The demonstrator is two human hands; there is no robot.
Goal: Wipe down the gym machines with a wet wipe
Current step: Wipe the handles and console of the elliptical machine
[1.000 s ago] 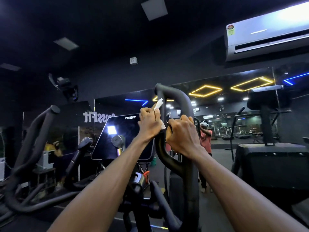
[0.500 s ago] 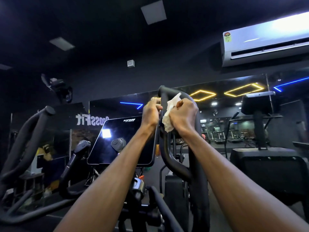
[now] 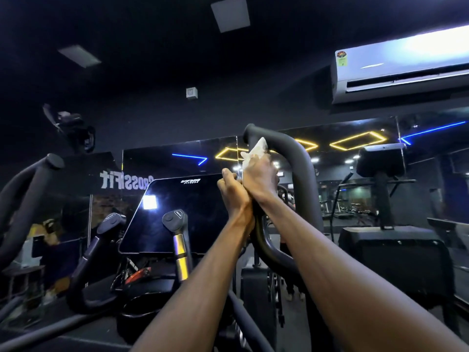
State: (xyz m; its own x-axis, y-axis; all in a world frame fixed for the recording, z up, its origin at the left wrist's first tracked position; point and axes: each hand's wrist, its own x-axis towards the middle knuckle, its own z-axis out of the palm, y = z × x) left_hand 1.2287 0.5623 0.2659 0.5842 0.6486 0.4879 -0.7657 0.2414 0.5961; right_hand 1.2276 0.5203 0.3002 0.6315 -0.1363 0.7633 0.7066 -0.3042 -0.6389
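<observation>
A black looped handlebar (image 3: 302, 158) of an elliptical machine rises in front of me. My right hand (image 3: 260, 180) grips a crumpled white wet wipe (image 3: 257, 151) and holds it against the upper left part of the loop, near its capped end. My left hand (image 3: 232, 189) sits just below and left of it, fingers curled at the same bar and pressed against the right hand. What exactly the left fingers hold is hidden by the right hand.
The machine's dark console screen (image 3: 175, 214) stands left of my arms, with two short grip handles (image 3: 177, 224) before it. Another long black handlebar (image 3: 28, 189) curves at far left. A mirror wall lies ahead, an air conditioner (image 3: 401, 69) hangs top right, another machine (image 3: 385, 240) stands right.
The wipe passed from my left hand to my right hand. My right hand climbed the bar with it toward the top of the loop, and both hands drew together.
</observation>
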